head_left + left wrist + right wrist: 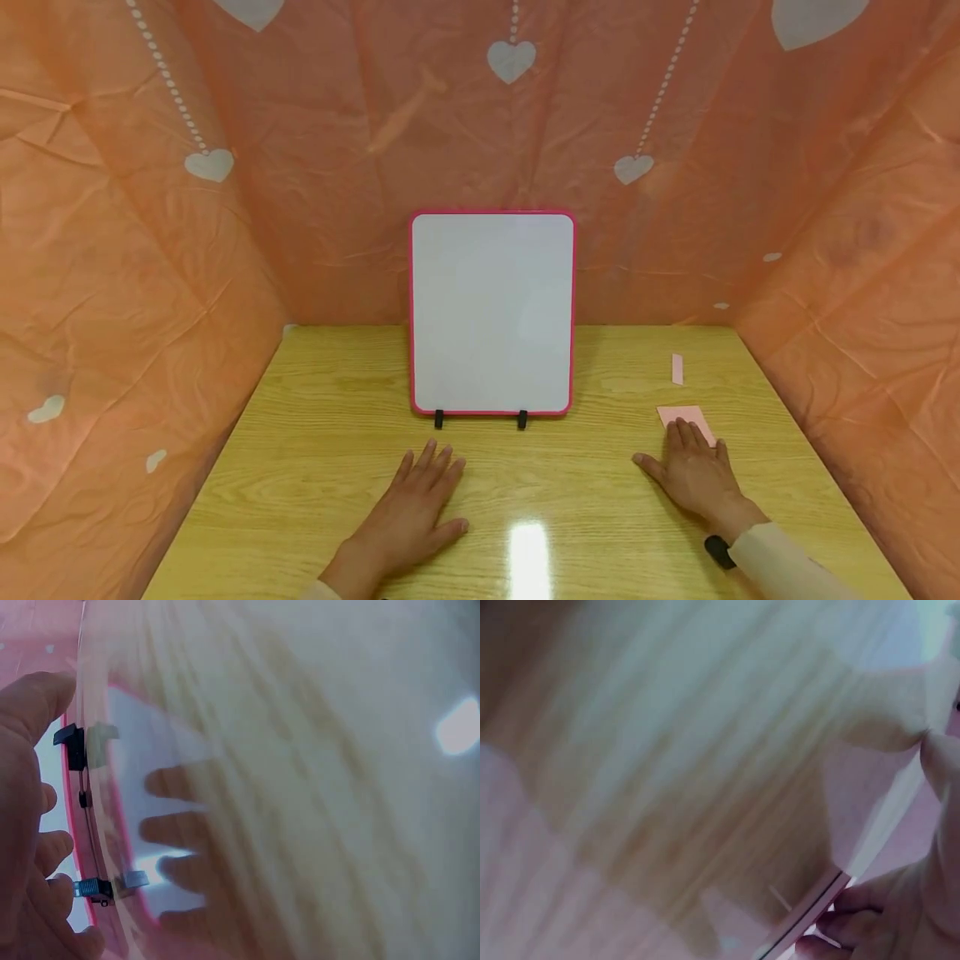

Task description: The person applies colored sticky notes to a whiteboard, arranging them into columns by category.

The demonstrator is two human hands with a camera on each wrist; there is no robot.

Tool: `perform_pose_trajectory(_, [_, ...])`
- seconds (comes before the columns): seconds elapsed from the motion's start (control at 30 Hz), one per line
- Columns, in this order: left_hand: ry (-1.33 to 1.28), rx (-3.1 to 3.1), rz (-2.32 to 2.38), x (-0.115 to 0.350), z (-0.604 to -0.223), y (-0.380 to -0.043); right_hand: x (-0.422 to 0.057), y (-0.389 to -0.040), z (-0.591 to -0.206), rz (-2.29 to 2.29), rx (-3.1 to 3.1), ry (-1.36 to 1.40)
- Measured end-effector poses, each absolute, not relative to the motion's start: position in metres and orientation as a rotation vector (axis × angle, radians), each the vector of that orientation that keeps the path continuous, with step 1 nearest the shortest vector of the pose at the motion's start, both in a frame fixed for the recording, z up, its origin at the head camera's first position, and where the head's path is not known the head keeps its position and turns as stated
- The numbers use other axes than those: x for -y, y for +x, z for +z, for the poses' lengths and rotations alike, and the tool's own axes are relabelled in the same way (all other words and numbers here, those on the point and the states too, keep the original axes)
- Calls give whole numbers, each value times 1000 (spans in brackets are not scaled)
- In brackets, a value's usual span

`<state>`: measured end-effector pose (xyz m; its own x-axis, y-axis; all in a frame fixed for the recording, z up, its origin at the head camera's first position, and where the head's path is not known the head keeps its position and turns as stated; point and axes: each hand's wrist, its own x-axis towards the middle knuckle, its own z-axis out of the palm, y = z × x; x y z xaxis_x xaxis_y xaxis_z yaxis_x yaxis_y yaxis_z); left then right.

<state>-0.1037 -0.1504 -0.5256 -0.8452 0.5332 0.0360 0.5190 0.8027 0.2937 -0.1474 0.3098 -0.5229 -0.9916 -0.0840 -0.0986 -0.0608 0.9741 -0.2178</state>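
Note:
My right hand (693, 473), fingers straight and thumb spread to the side, lies over the near part of a flat pink square piece (679, 412), perhaps paper; its far edge shows beyond the fingertips. In the right wrist view, those fingertips (851, 919) touch its edge. A narrow pink strip (677, 369) lies farther back. On the left, my other hand (408, 517) is spread palm down, its fingers pointing toward a whiteboard (492, 312) with a pink frame. Nothing is in its grasp; whether it touches the tabletop, I cannot tell.
The whiteboard stands upright at the back of the wood-grain table (322, 392), on a stand with two black feet (522, 419). An orange curtain (337, 167) with white hearts encloses the back and both sides. Light glares off the glossy tabletop near the front.

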Motion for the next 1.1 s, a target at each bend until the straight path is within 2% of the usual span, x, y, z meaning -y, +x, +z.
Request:
perform_pose_trajectory(0.63, [851,-2877,475,151,-529,-107,-234,-120,-526,-319,-3001,-661])
perform_pose_trajectory(1.1, [936,-2813,446,128,-532,-117,-197,-116,-525,-290,-2834,-1031])
